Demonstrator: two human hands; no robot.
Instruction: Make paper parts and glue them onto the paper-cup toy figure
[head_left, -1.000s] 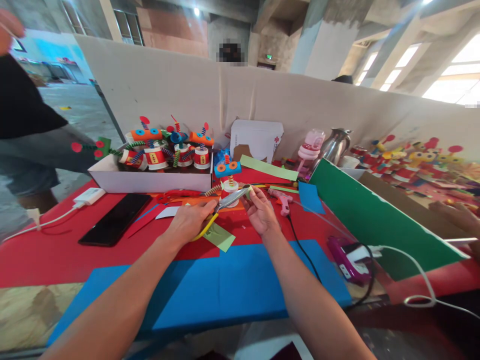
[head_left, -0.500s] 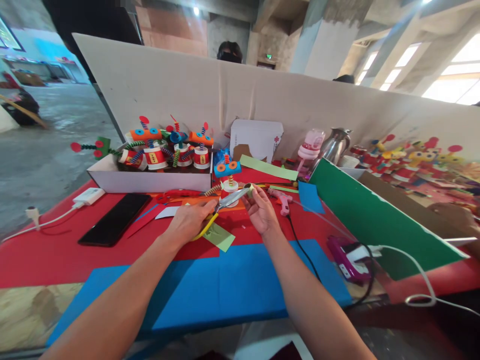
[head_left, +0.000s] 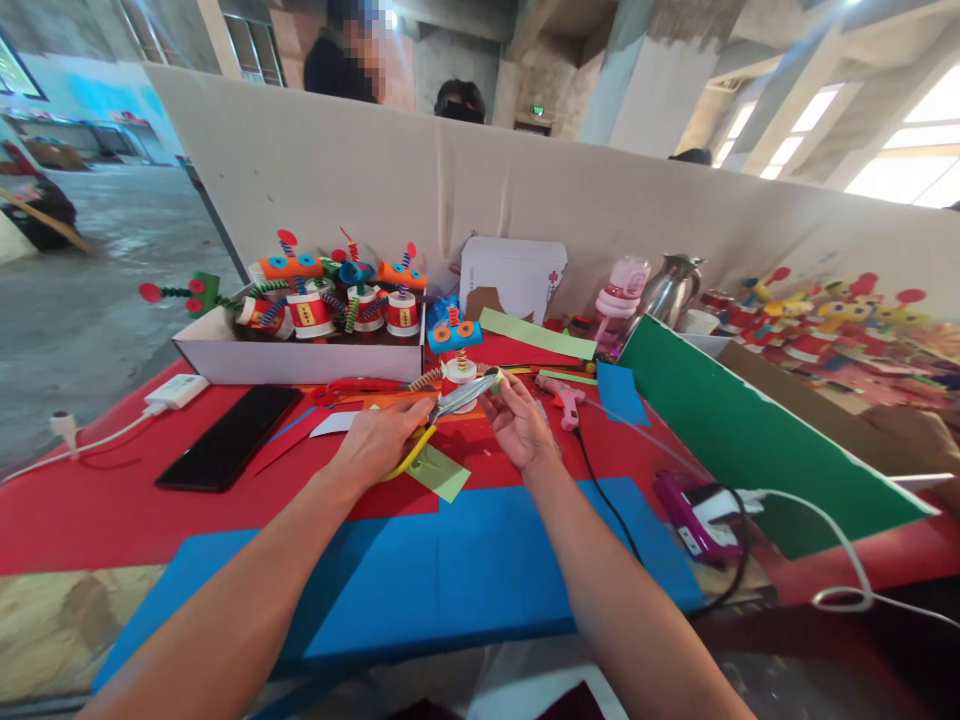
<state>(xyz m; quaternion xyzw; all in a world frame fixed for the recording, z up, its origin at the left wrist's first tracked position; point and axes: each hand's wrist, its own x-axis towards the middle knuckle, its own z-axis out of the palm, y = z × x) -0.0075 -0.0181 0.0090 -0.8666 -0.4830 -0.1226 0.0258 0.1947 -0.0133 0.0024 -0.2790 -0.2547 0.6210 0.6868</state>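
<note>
At the far left a white charger (head_left: 177, 391) lies on the red table (head_left: 90, 520), its cable trailing off the edge, and just beside it a black phone (head_left: 229, 437) lies flat. Behind them stands a white box (head_left: 300, 358) full of little paper-cup figures (head_left: 330, 300) with coiled arms. A pair of red scissors (head_left: 356, 387) lies along the front of the box.

The left hand (head_left: 379, 440) is closed round the yellow handles of the scissors (head_left: 442, 415) — blades pointing up and to the right, nearly shut, their tips meeting a small pale green piece (head_left: 496, 381). A green scrap (head_left: 439, 472) lies on the table right under that hand. The right hand (head_left: 519, 425) pinches the green piece between thumb and fingertips, palm turned inward, the other fingers loosely curled. Both hands are above the table, over the far edge of a blue sheet (head_left: 465, 570).

Just behind the blades stands one more cup figure (head_left: 457, 355). Right of the right hand a pink glue gun (head_left: 562, 400) lies with its black cord running toward the near edge. Further right a purple device (head_left: 694, 517) sits against a tilted green board (head_left: 750, 440), and at the far right edge another person's hand (head_left: 926, 440) rests beyond it.
</note>
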